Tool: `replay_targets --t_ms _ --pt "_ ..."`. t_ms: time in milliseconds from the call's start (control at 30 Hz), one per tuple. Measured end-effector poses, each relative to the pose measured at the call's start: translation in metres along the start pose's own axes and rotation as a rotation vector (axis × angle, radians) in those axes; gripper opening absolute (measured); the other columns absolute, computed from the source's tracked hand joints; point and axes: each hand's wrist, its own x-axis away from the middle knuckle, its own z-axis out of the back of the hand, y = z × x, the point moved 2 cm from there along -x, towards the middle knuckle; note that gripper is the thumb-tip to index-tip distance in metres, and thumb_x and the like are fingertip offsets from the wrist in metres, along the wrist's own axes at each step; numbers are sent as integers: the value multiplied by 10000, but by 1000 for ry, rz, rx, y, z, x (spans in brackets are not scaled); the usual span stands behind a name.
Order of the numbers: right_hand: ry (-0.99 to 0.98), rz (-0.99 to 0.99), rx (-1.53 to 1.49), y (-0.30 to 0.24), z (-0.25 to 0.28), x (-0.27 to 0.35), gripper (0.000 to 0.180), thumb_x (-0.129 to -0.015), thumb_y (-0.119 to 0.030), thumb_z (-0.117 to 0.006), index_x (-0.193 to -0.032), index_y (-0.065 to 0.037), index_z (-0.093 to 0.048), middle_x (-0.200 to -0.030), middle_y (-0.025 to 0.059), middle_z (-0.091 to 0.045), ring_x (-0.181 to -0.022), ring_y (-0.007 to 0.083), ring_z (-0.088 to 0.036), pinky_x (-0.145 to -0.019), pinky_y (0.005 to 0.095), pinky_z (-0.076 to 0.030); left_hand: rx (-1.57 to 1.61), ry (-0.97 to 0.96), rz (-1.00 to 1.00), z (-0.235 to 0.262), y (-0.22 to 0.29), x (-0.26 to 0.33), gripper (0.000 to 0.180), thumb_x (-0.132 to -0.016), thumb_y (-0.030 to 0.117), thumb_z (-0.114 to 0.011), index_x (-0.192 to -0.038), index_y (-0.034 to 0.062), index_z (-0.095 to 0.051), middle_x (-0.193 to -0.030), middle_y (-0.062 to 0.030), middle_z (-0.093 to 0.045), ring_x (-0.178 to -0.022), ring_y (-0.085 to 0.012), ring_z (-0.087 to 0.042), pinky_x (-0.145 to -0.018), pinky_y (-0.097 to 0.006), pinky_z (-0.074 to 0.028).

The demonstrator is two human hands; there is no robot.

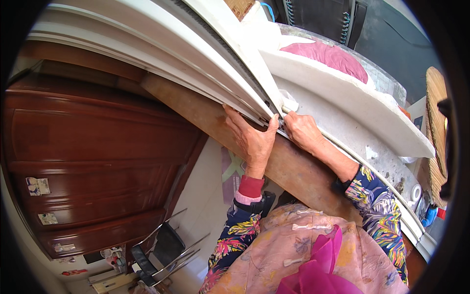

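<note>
The white window frame (205, 54), with a dark strip along its groove, runs from the upper left down to a corner at the centre. My left hand (253, 144) is at its lower edge, thumb and fingers spread apart and touching the frame. Beside it, my right hand (304, 131) is closed at the frame's corner, its fingers curled towards the track; what they pinch is hidden. A crumpled white scrap (289, 101) lies just above the right hand's fingers. Under both hands runs a brown wooden sill (293, 171).
Beyond the track, a curved white slab (352, 100) stands on a grey, dirty ledge (338, 127), with pink cloth (325, 58) behind it. Corrugated cardboard (435, 132) and a tape roll (415, 192) are at the right. Lower left are a dark red cabinet (93, 142) and a black chair (169, 243).
</note>
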Motion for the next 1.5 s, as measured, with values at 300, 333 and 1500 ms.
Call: replay_targets --t_ms 300,333,1500 --pt "-73 -115 -69 3 31 5 86 -836 -81 -625 -840 0 -597 -845 205 -641 -739 424 -656 -666 531 -518 90 -35 33 -18 -21 -19 1260 -724 402 -893 -1572 -97 -107 -1352 -328 -418 -1209 -476 -506 -989 -525 -473" --pt "-48 -128 -101 2 30 5 85 -835 -75 -628 -858 -1 -593 -849 203 -638 -742 425 -649 -670 532 -514 82 -43 24 -20 -20 -21 1254 -729 405 -892 -1572 -97 -112 -1353 -325 -419 -1212 -474 -504 -993 -523 -469" --pt "97 -124 -108 12 11 28 117 -849 -59 -669 -959 -41 -633 -892 156 -598 -807 386 -622 -717 488 -502 241 -74 -44 -25 -3 -1 1140 -767 284 -891 -1580 -68 -175 -1320 -252 -473 -1214 -399 -518 -1021 -502 -438"
